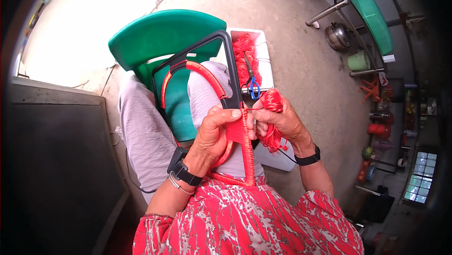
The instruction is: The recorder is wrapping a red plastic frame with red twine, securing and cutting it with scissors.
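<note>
Left hand (pixel 212 132) pinches wrapped frame (pixel 241 135), picture middle | right hand (pixel 283 119) grips red string (pixel 272 100) | pull snug, lay turns side by side

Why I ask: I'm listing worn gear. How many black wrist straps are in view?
2: one black strap on the left wrist, another strap on the right wrist.

The frame (pixel 240 135) is over the person's lap (pixel 207 82), with a chair (pixel 165 31) just before it. The left hand (pixel 214 135) is on the frame; the right hand (pixel 285 118), holding a bundle (pixel 271 99), is just to its right. Right and forward of the frame, a box (pixel 267 69) contains cord (pixel 242 43), scissors (pixel 254 87) on top; a pot (pixel 338 36) stands farther right.
</note>
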Motion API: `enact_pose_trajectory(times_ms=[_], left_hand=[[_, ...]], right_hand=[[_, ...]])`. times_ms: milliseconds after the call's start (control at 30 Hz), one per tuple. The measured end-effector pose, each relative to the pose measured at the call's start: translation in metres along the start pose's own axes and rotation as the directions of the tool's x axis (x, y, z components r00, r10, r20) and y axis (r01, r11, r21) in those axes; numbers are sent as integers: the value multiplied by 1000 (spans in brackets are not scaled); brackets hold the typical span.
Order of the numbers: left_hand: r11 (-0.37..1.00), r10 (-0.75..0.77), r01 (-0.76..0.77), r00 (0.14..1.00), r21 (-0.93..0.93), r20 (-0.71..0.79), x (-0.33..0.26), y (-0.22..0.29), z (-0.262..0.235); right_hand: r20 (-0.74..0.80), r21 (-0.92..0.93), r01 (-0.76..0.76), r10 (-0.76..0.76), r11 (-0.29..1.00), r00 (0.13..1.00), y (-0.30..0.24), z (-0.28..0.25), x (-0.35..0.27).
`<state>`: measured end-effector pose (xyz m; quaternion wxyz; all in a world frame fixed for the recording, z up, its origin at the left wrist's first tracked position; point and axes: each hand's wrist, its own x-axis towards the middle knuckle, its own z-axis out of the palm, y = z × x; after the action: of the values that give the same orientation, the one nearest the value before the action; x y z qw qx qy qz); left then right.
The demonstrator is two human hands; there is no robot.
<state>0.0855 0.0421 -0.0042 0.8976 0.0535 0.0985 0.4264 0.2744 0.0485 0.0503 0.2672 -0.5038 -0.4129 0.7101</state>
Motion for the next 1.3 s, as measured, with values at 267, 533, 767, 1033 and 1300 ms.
enact_pose_trajectory(times_ms=[267,533,767,1033,1300], left_hand=[[999,-17,15,999,-36,-51,0,-1,9],[1000,-2,4,997,29,-74,2,-5,4],[988,126,-138,978,-63,-167,-6,-12,5],[894,446,-417,786,165,-427,-11,-26,3],[877,478,-409,801,252,-361,-14,-18,9]], right_hand=[[-97,231,180,-162,956,982,-20,5,-5],[-126,129,256,-241,958,962,-37,20,-6],[-147,-243,-7,-30,970,989,-26,-16,1],[-149,-620,171,-330,765,932,-75,19,7],[538,-820,372,-360,-435,762,-55,67,53]])
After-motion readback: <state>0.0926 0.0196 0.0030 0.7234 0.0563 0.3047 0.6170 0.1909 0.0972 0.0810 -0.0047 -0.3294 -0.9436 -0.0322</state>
